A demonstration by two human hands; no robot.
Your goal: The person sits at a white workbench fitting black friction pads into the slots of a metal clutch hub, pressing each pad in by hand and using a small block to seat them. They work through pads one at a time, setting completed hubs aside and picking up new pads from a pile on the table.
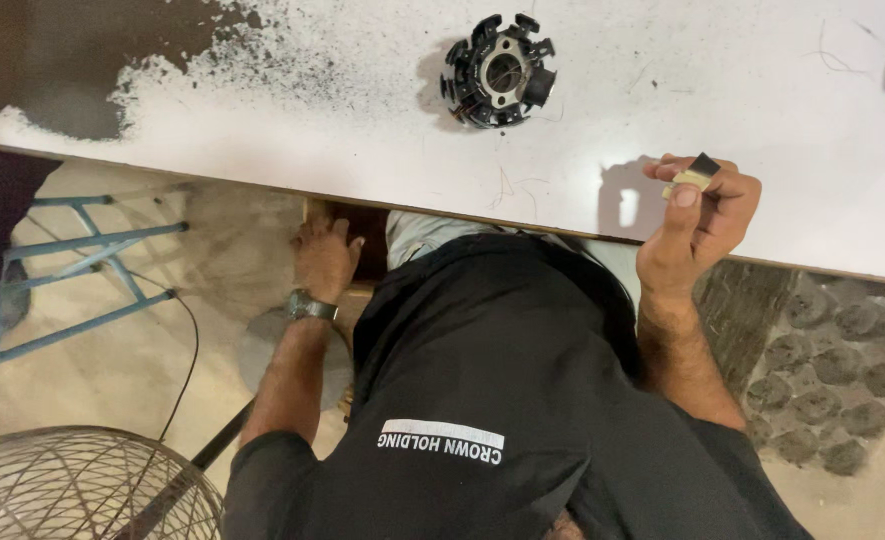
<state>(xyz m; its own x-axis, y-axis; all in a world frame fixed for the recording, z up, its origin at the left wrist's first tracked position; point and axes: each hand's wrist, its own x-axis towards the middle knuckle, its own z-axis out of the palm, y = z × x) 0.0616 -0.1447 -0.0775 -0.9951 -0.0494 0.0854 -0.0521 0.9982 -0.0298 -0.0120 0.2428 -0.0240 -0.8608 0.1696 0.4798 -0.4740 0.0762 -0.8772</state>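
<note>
The right hand [697, 215] pinches a small tan and black block [695, 175] over the white counter [362, 150] edge, the left hand [324, 258] reaches empty under it, and the black stator [499, 70] lies untouched, well apart.

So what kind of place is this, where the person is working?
Probably a small repair workshop. A worn white table with its paint rubbed off holds a round black motor part wound with wire. A wire-caged fan stands on the bare floor, and the right hand pinches a small block.
</note>
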